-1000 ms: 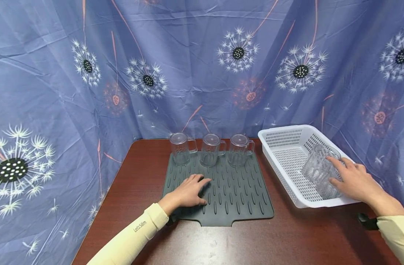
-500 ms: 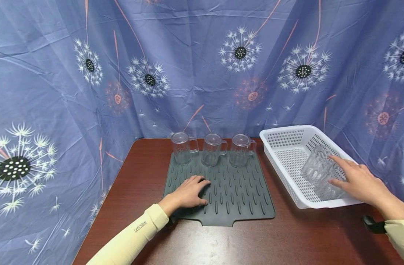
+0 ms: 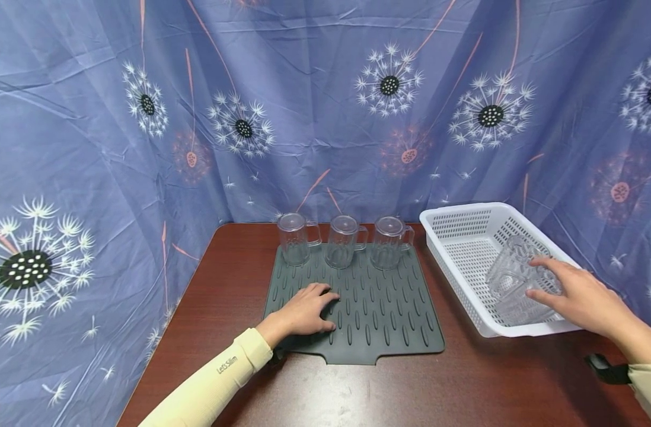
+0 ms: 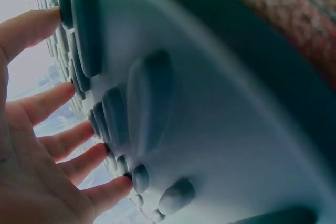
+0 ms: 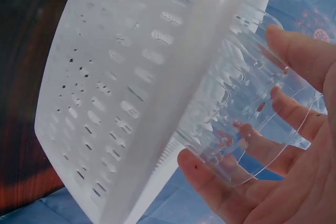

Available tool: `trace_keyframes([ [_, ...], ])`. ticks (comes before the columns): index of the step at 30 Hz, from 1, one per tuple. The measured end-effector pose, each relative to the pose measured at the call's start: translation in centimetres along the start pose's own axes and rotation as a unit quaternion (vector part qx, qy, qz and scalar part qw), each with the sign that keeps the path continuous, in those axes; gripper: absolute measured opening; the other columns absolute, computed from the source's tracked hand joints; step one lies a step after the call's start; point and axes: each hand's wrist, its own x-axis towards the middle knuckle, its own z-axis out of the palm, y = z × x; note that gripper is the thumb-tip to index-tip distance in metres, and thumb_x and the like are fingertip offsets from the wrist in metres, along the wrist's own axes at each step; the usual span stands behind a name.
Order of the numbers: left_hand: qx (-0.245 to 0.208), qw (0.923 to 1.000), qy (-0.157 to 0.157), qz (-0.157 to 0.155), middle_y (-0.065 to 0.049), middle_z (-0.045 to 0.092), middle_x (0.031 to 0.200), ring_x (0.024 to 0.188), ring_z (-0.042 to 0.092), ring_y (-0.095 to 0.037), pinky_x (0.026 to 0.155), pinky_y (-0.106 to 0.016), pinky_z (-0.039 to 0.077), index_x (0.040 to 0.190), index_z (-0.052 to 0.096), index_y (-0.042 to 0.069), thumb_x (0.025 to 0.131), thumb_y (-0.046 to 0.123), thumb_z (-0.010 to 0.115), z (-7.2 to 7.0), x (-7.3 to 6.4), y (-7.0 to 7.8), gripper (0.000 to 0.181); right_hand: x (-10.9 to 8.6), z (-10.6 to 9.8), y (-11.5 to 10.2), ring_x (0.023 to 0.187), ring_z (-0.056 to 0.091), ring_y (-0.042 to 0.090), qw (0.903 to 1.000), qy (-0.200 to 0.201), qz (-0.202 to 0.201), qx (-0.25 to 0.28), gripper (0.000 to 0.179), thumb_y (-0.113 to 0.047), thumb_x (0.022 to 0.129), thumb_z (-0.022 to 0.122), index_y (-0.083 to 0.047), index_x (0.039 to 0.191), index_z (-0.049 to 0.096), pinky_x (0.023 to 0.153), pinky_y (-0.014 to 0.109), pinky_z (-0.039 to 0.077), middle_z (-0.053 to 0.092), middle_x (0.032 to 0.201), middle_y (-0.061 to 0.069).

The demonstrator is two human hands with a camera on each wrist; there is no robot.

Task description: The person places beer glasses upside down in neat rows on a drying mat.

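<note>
My left hand [image 3: 306, 309] rests with relaxed, spread fingers on the dark grey ridged drying mat [image 3: 405, 338]; in the left wrist view its fingertips [image 4: 100, 150] touch the ridges. On the right, my right hand [image 3: 584, 296] reaches over the white basket's near right side. Its fingers curve round a clear glass mug [image 3: 520, 307], seen through the glass in the right wrist view [image 5: 236, 108]. Another clear glass mug [image 3: 509, 264] leans beside it in the basket. Three clear mugs, one of them a middle mug [image 3: 342, 243], stand upside down along the mat's back edge, handles to the right.
The white perforated basket [image 3: 456, 290] stands on the brown wooden table [image 3: 411, 391], right of the mat. A blue dandelion-print curtain [image 3: 304, 107] hangs close behind the table and along both sides.
My right hand has drawn slightly right and down, and the nearer mug in the basket has tipped round to lie flatter. The left hand stays still on the mat; the view has shifted slightly.
</note>
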Motion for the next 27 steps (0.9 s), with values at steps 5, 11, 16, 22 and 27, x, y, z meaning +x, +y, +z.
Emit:
trace_keyframes([
  [5, 0.0, 1.0, -0.001, 0.003, -0.012, 0.042, 0.155, 0.145, 0.037, -0.03, 0.115, -0.053, 0.034, 0.146, 0.054, 0.02, 0.09, 0.046, 0.073, 0.0, 0.0, -0.1, 0.064, -0.1, -0.7, -1.0, 0.105, 0.061, 0.048, 0.9999, 0.012, -0.01, 0.003, 0.062, -0.038, 0.086, 0.08, -0.008, 0.135, 0.056, 0.074, 0.066, 0.045, 0.059, 0.133, 0.026],
  [11, 0.001, 1.0, -0.003, 0.001, -0.012, 0.042, 0.155, 0.145, 0.037, -0.031, 0.115, -0.053, 0.034, 0.146, 0.054, 0.019, 0.089, 0.046, 0.072, -0.2, 0.0, 0.0, 0.065, 0.0, -1.7, -2.5, 0.102, 0.062, 0.047, 0.9999, 0.014, 0.002, 0.004, 0.063, -0.041, 0.086, 0.079, -0.012, 0.138, 0.056, 0.062, 0.066, 0.045, 0.061, 0.13, 0.025],
  [16, 0.004, 1.0, -0.005, 0.0, -0.011, 0.042, 0.155, 0.145, 0.037, -0.03, 0.115, -0.053, 0.034, 0.146, 0.054, 0.019, 0.09, 0.047, 0.072, -0.2, 0.0, 0.1, 0.065, 0.2, -2.3, -3.4, 0.104, 0.062, 0.051, 0.9995, 0.023, 0.005, 0.021, 0.063, -0.037, 0.086, 0.08, -0.012, 0.138, 0.055, 0.067, 0.068, 0.045, 0.06, 0.131, 0.028],
  [22, 0.007, 0.9999, -0.009, 0.002, -0.012, 0.042, 0.155, 0.145, 0.037, -0.031, 0.115, -0.053, 0.034, 0.146, 0.054, 0.019, 0.09, 0.047, 0.072, -0.2, 0.1, 0.0, 0.065, 0.4, -2.6, -3.8, 0.092, 0.066, 0.048, 0.9983, 0.038, 0.001, 0.044, 0.061, -0.032, 0.085, 0.081, -0.01, 0.137, 0.056, 0.06, 0.051, 0.047, 0.061, 0.122, 0.033],
  [27, 0.012, 0.9998, -0.014, 0.0, -0.011, 0.041, 0.156, 0.145, 0.037, -0.031, 0.115, -0.053, 0.034, 0.146, 0.054, 0.02, 0.09, 0.048, 0.071, -0.1, 0.2, -0.1, 0.065, 0.6, -3.0, -4.1, 0.078, 0.069, 0.021, 0.9967, 0.046, 0.01, 0.066, 0.061, -0.03, 0.085, 0.082, -0.012, 0.137, 0.057, 0.057, 0.031, 0.043, 0.062, 0.121, 0.031],
])
